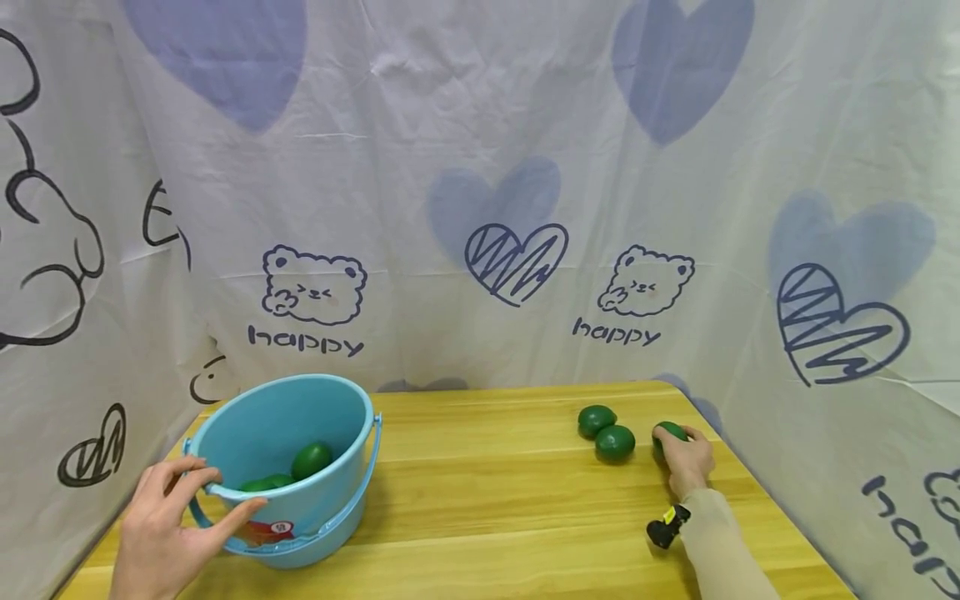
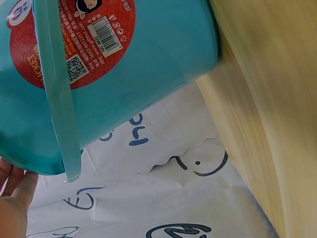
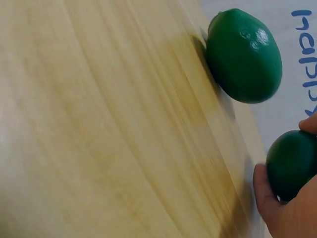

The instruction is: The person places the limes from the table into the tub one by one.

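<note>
A light blue bucket (image 1: pixel 300 517) stands at the left of the table, tilted a little toward me, with several green limes (image 1: pixel 311 460) inside. My left hand (image 1: pixel 167 521) grips its near-left rim, fingertips over the edge and thumb along the outside. In the left wrist view, the fingers (image 2: pixel 20 186) show at the rim of the bucket (image 2: pixel 148 59). Over on the right, my right hand (image 1: pixel 688 458) holds a lime (image 1: pixel 669 435) at the tabletop between thumb and fingers. The right wrist view also has this held lime (image 3: pixel 291 163), partly hidden by the hand.
Two more limes, one behind (image 1: pixel 596 421) and one in front (image 1: pixel 615 444), lie left of my right hand on the wooden table (image 1: pixel 480 500). The bucket's handle (image 1: pixel 371 467) hangs down its side. Printed white cloth (image 1: pixel 420 333) surrounds the table's back and sides.
</note>
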Motion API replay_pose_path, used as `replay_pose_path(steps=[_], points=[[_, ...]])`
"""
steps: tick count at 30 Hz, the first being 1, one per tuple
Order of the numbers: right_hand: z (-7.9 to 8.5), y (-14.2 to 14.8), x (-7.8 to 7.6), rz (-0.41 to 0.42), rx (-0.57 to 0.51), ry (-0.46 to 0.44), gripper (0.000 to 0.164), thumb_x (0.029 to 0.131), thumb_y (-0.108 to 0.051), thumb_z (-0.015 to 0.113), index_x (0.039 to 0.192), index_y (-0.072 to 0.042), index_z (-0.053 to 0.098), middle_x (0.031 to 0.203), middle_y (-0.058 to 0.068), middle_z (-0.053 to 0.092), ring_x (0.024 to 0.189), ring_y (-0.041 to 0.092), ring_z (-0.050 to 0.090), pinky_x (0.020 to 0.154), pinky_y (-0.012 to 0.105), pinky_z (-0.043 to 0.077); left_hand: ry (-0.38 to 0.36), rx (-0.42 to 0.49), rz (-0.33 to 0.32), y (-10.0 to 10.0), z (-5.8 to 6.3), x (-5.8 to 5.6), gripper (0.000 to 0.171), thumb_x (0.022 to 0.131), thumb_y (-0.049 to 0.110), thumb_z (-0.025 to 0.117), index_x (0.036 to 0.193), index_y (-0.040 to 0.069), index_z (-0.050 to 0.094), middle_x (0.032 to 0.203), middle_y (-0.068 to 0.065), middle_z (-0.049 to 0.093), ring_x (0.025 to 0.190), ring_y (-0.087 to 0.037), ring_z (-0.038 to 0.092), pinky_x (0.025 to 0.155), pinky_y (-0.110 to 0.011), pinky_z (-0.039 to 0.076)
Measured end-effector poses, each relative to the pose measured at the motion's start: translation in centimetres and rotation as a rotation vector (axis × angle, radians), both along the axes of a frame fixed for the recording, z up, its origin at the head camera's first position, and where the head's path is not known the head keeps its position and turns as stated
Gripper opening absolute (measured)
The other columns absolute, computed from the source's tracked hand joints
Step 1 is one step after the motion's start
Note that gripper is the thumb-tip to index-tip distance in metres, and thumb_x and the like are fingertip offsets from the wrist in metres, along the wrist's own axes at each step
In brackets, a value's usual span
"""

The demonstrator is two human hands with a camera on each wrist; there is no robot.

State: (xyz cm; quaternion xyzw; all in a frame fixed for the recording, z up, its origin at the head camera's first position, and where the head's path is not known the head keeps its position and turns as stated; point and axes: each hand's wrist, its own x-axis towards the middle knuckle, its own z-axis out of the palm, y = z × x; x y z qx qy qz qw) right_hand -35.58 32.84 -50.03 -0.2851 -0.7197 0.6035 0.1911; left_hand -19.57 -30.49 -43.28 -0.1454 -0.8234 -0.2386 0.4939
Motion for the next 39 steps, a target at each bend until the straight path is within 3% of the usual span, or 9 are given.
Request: replay_pose_path(steps=[5,13,20,26,35,39], points=[[0.0,0.5,0.1,0.019,-0.121,0.072,0.066,0.086,-0.021,0.073,0.142,-0.004,0.044,0.139,0.023,0.037,0.114,0.031,0.046,0.07,0.031,0.06,0.007,0.002,0.006,0.0,-0.1,0.0,0.079,0.063,0.075,0.075,0.082,-0.001,0.065,0.095,-0.022,0.058,0.09,-0.033,0.046,0.089,-0.002,0.025],[0.9,0.6,0.4,0.124,-0.237,0.132,0.045,0.087,-0.019,0.075,0.126,-0.015,0.052,0.124,0.006,0.039,0.107,0.026,0.049,0.083,0.033,0.059,0.034,-0.002,0.005,-0.1,-0.1,-0.1,0.08,0.065,0.077,0.071,0.081,-0.002,0.065,0.094,-0.022,0.058,0.088,-0.033,0.046,0.089,-0.002,0.025],[1.7,0.1,0.4,0.165,-0.141,0.147,0.047,0.087,-0.021,0.075,0.128,-0.009,0.055,0.131,0.011,0.041,0.112,0.029,0.048,0.078,0.032,0.06,0.044,-0.002,-0.001,-0.2,-0.1,-0.1,0.079,0.066,0.076,0.072,0.081,-0.001,0.065,0.094,-0.022,0.058,0.088,-0.033,0.046,0.09,-0.002,0.025],[2.6,-0.9,0.5,0.234,-0.139,0.17,0.05,0.088,-0.019,0.074,0.13,-0.004,0.052,0.131,0.014,0.04,0.11,0.03,0.05,0.076,0.031,0.06,0.017,-0.005,0.009,-0.3,0.1,0.0,0.078,0.062,0.073,0.077,0.082,-0.001,0.065,0.096,-0.022,0.058,0.09,-0.033,0.047,0.09,-0.003,0.025],[3.5,-2.6,0.8,0.309,-0.112,0.135,0.057,0.089,-0.022,0.074,0.136,-0.003,0.049,0.131,0.015,0.043,0.095,0.015,0.059,0.082,0.029,0.059,0.032,-0.014,0.001,-0.2,0.1,-0.2,0.08,0.066,0.077,0.071,0.081,-0.001,0.065,0.096,-0.022,0.058,0.091,-0.033,0.047,0.092,-0.001,0.024],[3.7,-3.7,0.7,0.328,-0.11,0.135,0.054,0.089,-0.02,0.073,0.134,-0.003,0.05,0.128,0.014,0.044,0.096,0.017,0.06,0.079,0.028,0.059,0.062,-0.016,-0.009,-0.2,0.1,-0.5,0.08,0.067,0.078,0.069,0.081,-0.002,0.065,0.095,-0.022,0.058,0.09,-0.032,0.046,0.092,-0.001,0.024]])
